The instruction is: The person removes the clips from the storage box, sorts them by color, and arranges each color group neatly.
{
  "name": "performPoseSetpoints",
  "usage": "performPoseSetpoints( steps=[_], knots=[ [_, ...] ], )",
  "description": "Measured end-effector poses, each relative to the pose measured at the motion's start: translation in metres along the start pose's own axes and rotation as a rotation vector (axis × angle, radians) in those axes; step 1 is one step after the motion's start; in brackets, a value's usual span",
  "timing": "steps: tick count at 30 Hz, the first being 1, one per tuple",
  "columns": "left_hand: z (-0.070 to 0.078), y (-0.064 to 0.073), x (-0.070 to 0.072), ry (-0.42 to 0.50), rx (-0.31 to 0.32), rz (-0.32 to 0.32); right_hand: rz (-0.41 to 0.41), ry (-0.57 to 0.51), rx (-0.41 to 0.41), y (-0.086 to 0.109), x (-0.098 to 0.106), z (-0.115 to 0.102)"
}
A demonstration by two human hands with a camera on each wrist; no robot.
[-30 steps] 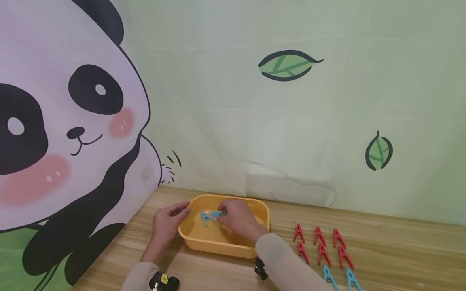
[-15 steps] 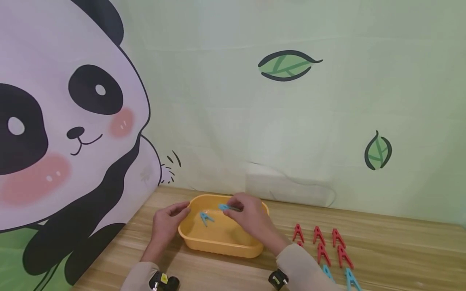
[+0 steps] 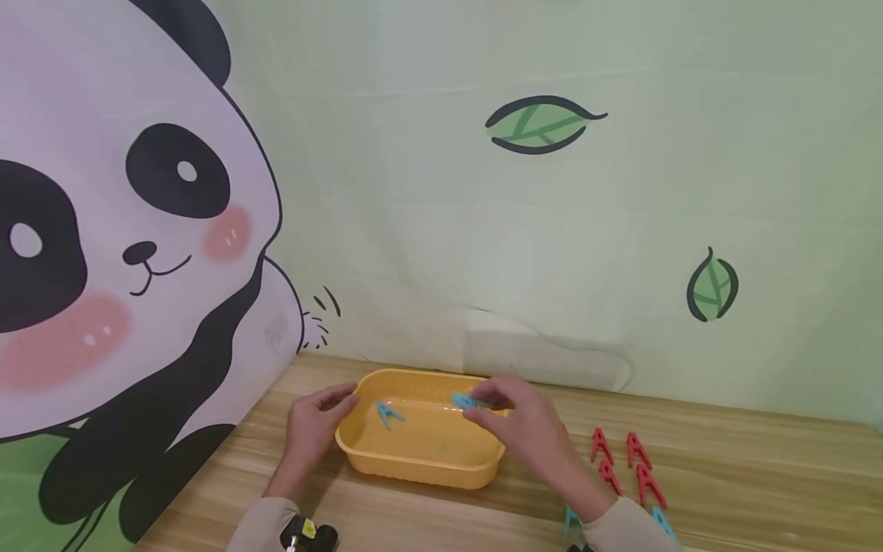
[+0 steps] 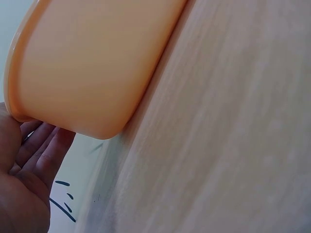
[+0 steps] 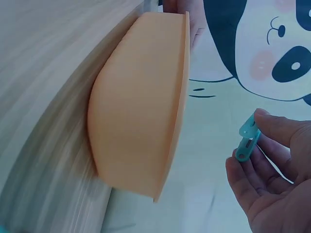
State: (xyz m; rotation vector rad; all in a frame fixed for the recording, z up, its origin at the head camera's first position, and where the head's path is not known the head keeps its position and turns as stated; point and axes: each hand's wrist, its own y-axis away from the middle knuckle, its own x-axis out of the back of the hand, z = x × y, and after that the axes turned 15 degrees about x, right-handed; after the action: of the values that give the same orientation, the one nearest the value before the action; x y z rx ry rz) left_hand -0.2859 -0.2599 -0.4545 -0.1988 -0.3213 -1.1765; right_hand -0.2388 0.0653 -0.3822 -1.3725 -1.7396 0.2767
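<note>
My right hand (image 3: 527,422) pinches a light blue clothespin (image 3: 464,401) between thumb and fingers, above the right end of a yellow plastic basin (image 3: 421,471). The right wrist view shows that clothespin (image 5: 248,138) from its end, beyond the basin's rim. A second blue clothespin (image 3: 389,415) lies on the basin floor toward the left. At the basin's left end, my left hand (image 3: 310,429) holds the rim. Seen from the left wrist, the fingers (image 4: 51,155) bend up under the rim against the outer wall.
On the wooden table (image 3: 773,491), right of the basin, several red clothespins (image 3: 648,485) stand in rows, with blue ones (image 3: 662,524) nearer the front edge. My right forearm covers part of these rows. Behind the table hangs a pale green backdrop (image 3: 414,230) with a panda print.
My right hand has lifted the blue clothespin from beside the other one and carried it right, over the basin's right side. My left hand has stayed at the rim.
</note>
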Motion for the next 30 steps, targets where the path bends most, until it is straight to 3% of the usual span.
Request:
performPoseSetpoints(
  steps=[9,22,25,30],
  knots=[
    [0.001,0.001,0.000,-0.015,0.012,0.000,0.015,-0.011,-0.053,0.023,0.022,-0.003],
    [0.000,0.000,-0.002,-0.011,0.006,-0.008,-0.033,0.061,-0.262,0.048,0.052,-0.005],
    [0.001,0.000,-0.002,-0.007,0.009,-0.004,-0.047,0.060,-0.268,0.055,0.059,-0.005],
    [0.001,0.000,-0.001,-0.008,0.013,0.003,-0.063,-0.002,-0.214,0.070,0.070,0.000]
  ],
)
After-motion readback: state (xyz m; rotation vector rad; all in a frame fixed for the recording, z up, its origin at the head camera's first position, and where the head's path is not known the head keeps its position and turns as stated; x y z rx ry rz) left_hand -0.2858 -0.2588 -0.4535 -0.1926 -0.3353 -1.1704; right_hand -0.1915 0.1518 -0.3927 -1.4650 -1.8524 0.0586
